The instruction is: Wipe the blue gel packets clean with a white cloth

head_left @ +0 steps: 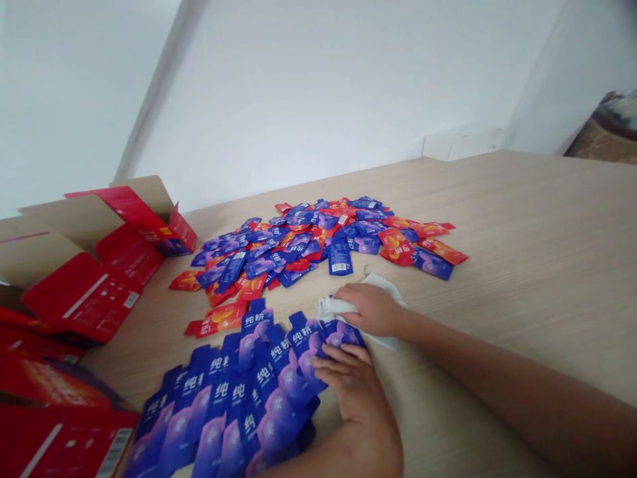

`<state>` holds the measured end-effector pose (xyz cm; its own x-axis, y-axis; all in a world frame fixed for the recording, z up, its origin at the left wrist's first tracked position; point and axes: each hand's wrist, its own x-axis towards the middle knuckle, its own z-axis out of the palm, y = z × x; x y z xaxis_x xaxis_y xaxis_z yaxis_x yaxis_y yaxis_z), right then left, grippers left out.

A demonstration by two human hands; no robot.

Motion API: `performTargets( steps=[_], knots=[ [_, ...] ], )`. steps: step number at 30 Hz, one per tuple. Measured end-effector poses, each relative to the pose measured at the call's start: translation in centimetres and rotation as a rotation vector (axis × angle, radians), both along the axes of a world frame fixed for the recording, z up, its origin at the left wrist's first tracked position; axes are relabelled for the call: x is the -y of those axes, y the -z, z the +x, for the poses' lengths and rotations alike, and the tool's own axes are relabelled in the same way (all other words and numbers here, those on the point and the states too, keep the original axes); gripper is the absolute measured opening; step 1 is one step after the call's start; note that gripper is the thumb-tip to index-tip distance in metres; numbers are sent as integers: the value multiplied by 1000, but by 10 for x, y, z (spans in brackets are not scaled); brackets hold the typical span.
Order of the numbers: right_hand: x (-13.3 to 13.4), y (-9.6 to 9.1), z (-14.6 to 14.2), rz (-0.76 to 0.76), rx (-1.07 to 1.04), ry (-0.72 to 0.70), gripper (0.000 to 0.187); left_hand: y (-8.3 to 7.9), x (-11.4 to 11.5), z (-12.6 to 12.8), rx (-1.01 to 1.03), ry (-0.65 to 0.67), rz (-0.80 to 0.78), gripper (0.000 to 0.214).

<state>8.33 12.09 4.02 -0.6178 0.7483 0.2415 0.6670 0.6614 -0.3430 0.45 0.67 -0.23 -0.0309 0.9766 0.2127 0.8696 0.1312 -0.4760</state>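
Under the left grip (pixel 349 388), fanned blue sachets (pixel 239 398) lie pressed by its open, spread fingers, while just beyond, the right grip (pixel 371 309) closes on a white cloth (pixel 338 307)

The blue packets (pixel 213 405) near you say 纯 in big white signs. The red box (pixel 84 299) on the left has a barcode (pixel 131 300), but its tiny words are too small to read.

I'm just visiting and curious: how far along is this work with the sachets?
Done: flat glossy blue sachets lie in neat overlapping rows. In hand: the left hand presses the rows' end while the right hand grips a white cloth. Still left: a loose heap of blue and red sachets on the pale wooden table.
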Motion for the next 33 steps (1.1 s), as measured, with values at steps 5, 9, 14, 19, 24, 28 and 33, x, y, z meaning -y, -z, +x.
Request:
performTargets(
  steps=[5, 9, 14, 19, 24, 28, 33],
  knots=[
    [2, 2, -5, -34, 28, -120, 28, -1, 1, 0, -124, -15, -40, 37],
    [-6, 5, -3, -35, 104, -31, 28, -1, 3, 1, -217, -19, -33, 38],
    [-12, 2, 7, 11, 65, 83, 27, -1, 2, 0, -246, -14, -7, 36],
    [4, -7, -2, 36, 47, -119, 22, 0, 0, -1, -240, -14, -9, 35],
    [8, -6, -10, -9, 155, -166, 28, 1, 0, -1, -220, -9, -33, 35],
    [-2, 1, -5, -15, 118, -36, 35, 3, 1, 0, -238, -19, -10, 34],
    [3, -1, -3, 30, 1, -94, 35, 2, 0, 0, -184, -19, -35, 34]
  ],
)
